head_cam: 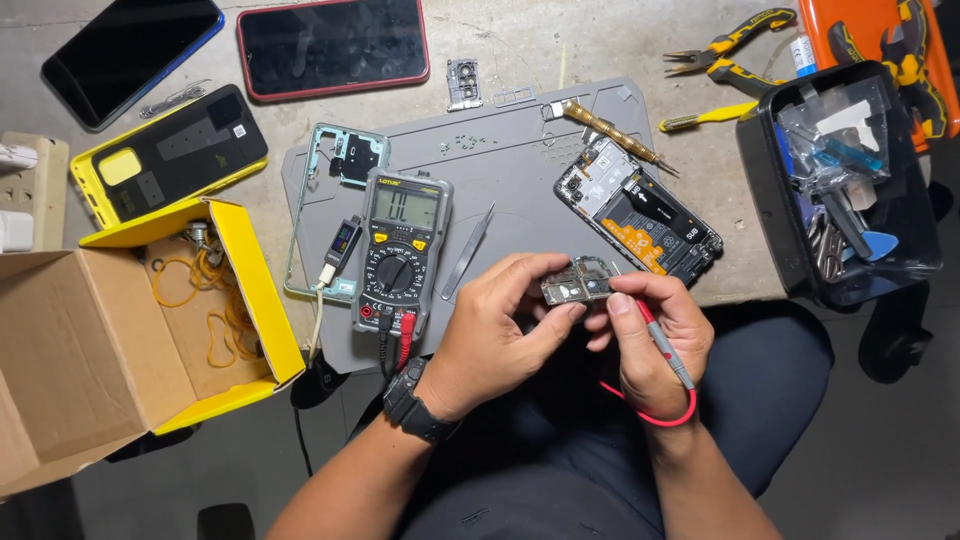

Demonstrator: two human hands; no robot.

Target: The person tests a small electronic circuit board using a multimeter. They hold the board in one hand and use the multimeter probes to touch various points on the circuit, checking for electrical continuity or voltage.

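Both arms are reaching up from the lap, with the hands meeting just over the near edge of the gray mat (pixel 520 150) on the counter (pixel 500 50). The left hand (pixel 500 325), with a black watch (pixel 415 405) on its wrist, is curling inward. Its grip is pinching shut on a small phone circuit board (pixel 578 281), thumb below and fingers on top. The right hand (pixel 655 335) is bending toward the board from the other side. Its grip is closing tight around a red multimeter probe (pixel 665 345), held like a pencil, with the tip pointing at the board. The probe's red wire is looping under the wrist.

The multimeter (pixel 400 250) is lying on the mat to the left of the hands. An opened phone (pixel 640 215) is lying just behind the hands. Metal tweezers (pixel 468 250) are lying between the multimeter and the opened phone.
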